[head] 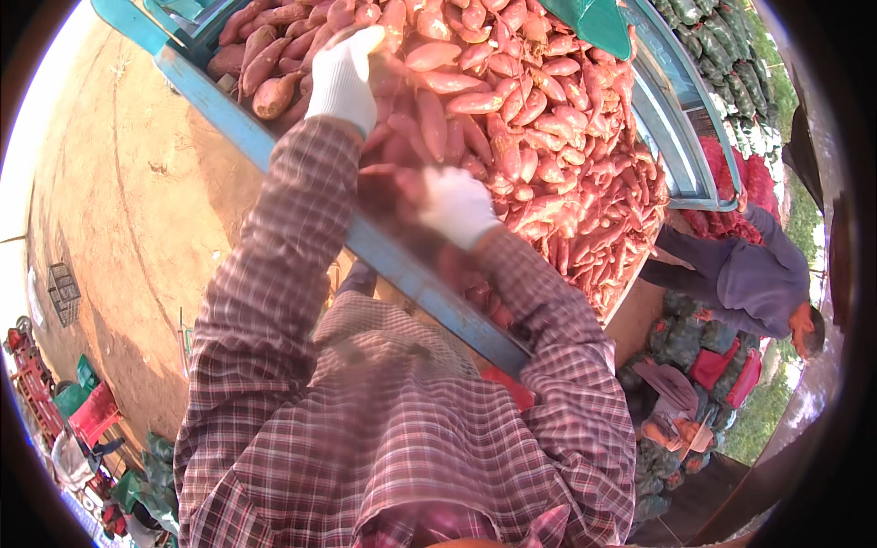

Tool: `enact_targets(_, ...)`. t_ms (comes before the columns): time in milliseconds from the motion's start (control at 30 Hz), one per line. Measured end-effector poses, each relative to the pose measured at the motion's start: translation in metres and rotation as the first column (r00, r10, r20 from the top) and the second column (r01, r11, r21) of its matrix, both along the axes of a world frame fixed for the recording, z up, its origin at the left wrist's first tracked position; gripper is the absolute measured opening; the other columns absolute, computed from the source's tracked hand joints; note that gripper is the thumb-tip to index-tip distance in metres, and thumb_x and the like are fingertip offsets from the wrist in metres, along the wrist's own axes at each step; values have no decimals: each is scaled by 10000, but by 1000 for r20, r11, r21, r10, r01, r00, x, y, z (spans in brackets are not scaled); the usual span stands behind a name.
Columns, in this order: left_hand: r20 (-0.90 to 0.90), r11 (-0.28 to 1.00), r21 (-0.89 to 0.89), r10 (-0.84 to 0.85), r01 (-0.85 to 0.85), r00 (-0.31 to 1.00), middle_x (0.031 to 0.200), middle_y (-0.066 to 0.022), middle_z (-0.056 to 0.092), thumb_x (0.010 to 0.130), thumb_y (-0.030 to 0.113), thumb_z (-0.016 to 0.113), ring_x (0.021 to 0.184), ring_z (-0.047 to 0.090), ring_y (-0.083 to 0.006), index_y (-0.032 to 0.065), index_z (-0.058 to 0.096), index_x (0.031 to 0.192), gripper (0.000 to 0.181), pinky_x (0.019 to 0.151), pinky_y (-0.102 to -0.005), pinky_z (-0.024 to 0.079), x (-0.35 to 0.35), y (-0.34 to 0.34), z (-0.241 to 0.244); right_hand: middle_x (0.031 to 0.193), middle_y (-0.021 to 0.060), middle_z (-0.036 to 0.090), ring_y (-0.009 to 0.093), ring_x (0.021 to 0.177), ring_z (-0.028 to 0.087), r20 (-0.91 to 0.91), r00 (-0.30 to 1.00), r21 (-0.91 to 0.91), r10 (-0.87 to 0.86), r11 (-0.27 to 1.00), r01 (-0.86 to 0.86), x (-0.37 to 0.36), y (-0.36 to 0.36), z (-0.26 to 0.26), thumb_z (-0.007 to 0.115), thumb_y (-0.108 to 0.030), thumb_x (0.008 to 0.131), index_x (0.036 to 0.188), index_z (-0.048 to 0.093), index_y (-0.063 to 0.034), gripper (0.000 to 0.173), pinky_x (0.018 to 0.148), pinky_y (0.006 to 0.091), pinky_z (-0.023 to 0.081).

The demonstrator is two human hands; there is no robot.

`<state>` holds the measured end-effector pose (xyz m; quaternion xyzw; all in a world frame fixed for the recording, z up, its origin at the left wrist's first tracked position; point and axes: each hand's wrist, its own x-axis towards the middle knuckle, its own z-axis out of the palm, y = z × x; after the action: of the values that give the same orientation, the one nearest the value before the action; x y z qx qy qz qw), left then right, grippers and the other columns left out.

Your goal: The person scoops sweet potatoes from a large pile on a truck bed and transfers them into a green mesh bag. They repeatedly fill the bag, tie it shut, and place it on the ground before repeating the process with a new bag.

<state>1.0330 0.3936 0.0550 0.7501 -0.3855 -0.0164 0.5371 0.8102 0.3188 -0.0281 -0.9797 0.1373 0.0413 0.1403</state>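
Reddish sweet potatoes (473,103) lie heaped in a blue metal truck bed or trailer. My left hand (342,79), in a white knit glove, reaches over the side rail onto sweet potatoes at the upper left of the heap; its fingertips are partly turned away, so its hold is unclear. My right hand (455,205), gloved the same way and blurred, is lower and further right, just inside the blue rail (425,288). Its fingers are around a blurred sweet potato (410,195). Smaller, thinner roots (603,240) spread down the right side of the heap.
The blue rail runs diagonally in front of my body. A green cloth (593,24) hangs over the heap's top. On the right, one person (760,281) stands near the bed and another (668,404) is among filled mesh sacks (682,335). A dark crate (64,294) lies on bare ground at left.
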Motion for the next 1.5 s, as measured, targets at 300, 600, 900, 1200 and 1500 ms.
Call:
enact_targets(300, -775, 866, -442, -500, 233, 387, 1156, -83, 636, 953, 298, 759, 853, 686, -156, 39, 542, 1356, 526, 689, -267, 555, -49, -14, 42, 1137, 177, 722, 223, 1010, 697, 401, 902, 416, -160, 909, -24, 4, -103, 143, 596, -380, 1015, 1409, 587, -19, 535, 897, 357, 535)
enact_targets(600, -813, 657, -579, -511, -483, 279, 1252, -125, 673, 984, 380, 675, 1160, 655, -270, 32, 613, 1290, 467, 1044, -396, 529, 20, 6, 16, 1187, 176, 664, 375, 1116, 621, 397, 904, -217, -158, 941, 260, 114, -83, 4, 664, -551, 879, 1207, 653, -51, 598, 980, 526, 467)
enact_targets(900, -635, 410, -674, -747, -614, 199, 1470, -151, 542, 976, 571, 552, 1351, 508, -355, 124, 583, 1380, 603, 1088, -603, 455, 43, 36, -20, 992, 94, 701, 355, 965, 650, 209, 972, -171, -105, 975, 142, -7, -87, 44, 822, -340, 789, 1095, 760, -112, 387, 833, 460, 545)
enact_targets(1200, -555, 401, -669, -829, -626, 62, 1504, -164, 498, 963, 569, 581, 1343, 497, -414, 133, 505, 1459, 664, 1038, -620, 485, 47, 40, -45, 1631, -7, 375, 395, 1514, 265, 12, 994, -432, 113, 897, -97, 142, -3, 19, 803, -668, 727, 1398, 637, -291, 787, 948, 714, 428)
enact_targets(1500, -546, 326, -564, -836, -759, 46, 1341, -212, 577, 965, 542, 599, 1199, 574, -393, 29, 473, 1441, 711, 1027, -543, 525, 63, 61, -36, 1431, 118, 564, 377, 963, 658, 49, 999, -343, -17, 939, 33, 19, -57, 39, 761, -244, 776, 1320, 670, -361, 565, 851, 485, 559)
